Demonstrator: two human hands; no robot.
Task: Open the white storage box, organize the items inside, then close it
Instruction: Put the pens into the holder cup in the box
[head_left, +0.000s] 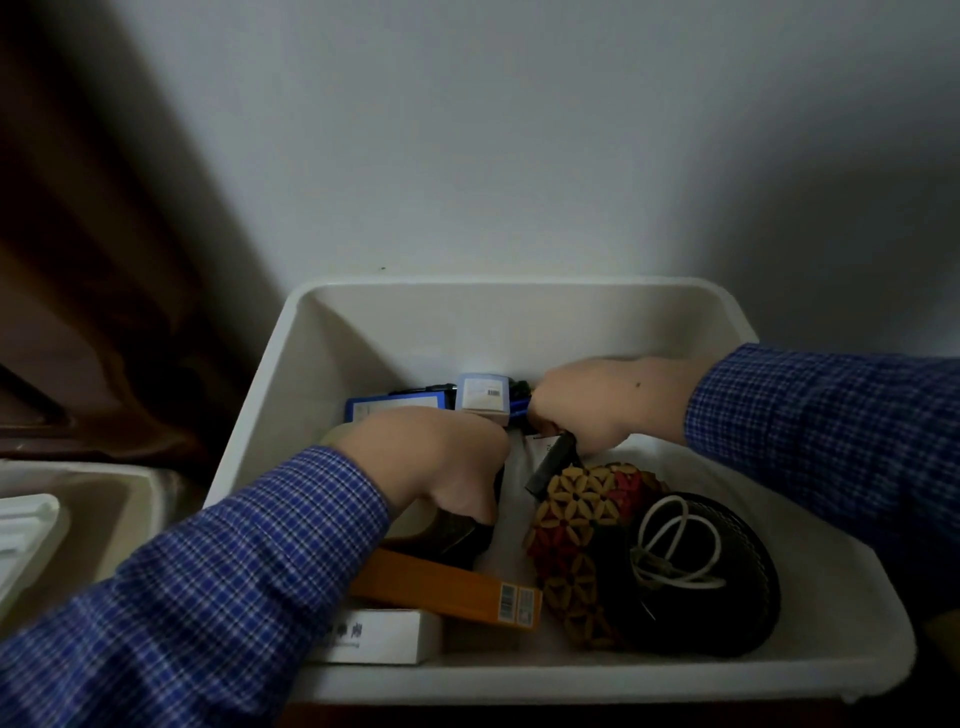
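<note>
Lying lidless, white storage box (332, 332) long axis left-right, left hand (436, 457) and right hand (608, 400) gripping dark items inside

We count one open white plastic storage box (270, 374), one long orange cardboard carton (441, 584), one flat white carton (384, 636), one coiled white cable (675, 540) and two hands

Plain pale wall (519, 130) behind, dim light; dark brown wooden furniture (78, 260) at left
</note>
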